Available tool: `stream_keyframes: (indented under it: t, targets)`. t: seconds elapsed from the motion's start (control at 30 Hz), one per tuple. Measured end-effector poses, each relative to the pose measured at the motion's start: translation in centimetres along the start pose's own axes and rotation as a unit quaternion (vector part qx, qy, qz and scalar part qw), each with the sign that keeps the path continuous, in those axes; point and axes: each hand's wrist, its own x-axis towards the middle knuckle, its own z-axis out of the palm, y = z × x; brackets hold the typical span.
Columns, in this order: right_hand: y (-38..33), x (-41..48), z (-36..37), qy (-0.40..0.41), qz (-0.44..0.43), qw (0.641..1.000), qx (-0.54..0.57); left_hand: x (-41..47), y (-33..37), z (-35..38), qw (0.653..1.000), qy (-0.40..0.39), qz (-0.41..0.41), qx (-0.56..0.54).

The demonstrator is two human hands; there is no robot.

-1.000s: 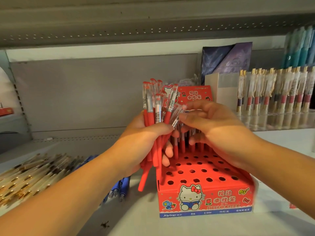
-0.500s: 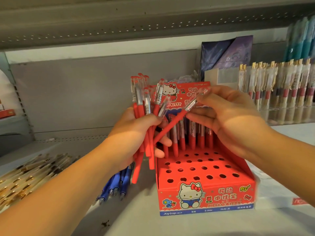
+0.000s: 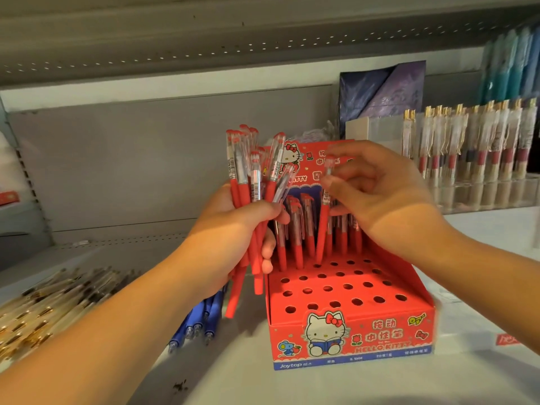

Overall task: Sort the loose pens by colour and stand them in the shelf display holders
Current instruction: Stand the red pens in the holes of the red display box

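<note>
red pens (image 3: 253, 185), holder (image 3: 388, 327) — "hello kitty", "joytop"

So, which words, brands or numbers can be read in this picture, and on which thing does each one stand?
"HELLO KITTY": front of the red display box.
"按动中性笔": the same front, above that.
"Joytop": blue strip under the front; its other print is too small.
"ITTY": the box's back panel, start hidden behind red pens.
Barcode stickers on those pens: too small to read.
</note>
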Motion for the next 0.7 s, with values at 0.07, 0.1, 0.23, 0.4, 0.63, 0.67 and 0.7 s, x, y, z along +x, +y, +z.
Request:
stream_keyframes:
  t: [0.07, 0.1, 0.23, 0.4, 0.63, 0.67, 0.7]
  targets:
    - [0.1, -0.2, 0.2, -0.011, 0.001, 1.0, -0.009, -0.1, 0.1, 0.1, 1.0, -0.002, -0.002, -0.004]
    - [0.2, -0.3, 0.3, -0.016, 0.006, 1.0, -0.009, -0.1, 0.2, 0.1, 1.0, -0.002, -0.003, -0.005]
    - [1.1, -0.8, 0.8, -0.044, 0.014, 0.998, -0.044, -0.1, 0.3, 0.1, 1.0, -0.006, -0.008, -0.016]
    - [1.4, -0.9, 0.6, -0.068, -0.032, 0.972, -0.223, -0.1, 0.3, 0.1, 0.999, -0.009, -0.01, -0.034]
    - [1.5, -1.0, 0.8, -0.097, 0.014, 0.955, -0.28, -0.3, 0.4, 0.3, 0.998, -0.023, -0.021, -0.052]
    - [1.4, -0.9, 0.7, -0.102, 0.018, 0.954, -0.282, -0.3, 0.4, 0.3, 0.998, -0.025, -0.021, -0.051]
    - [1.2, -0.9, 0.7, -0.107, 0.021, 0.952, -0.287, -0.3, 0.4, 0.2, 0.998, -0.028, -0.022, -0.048]
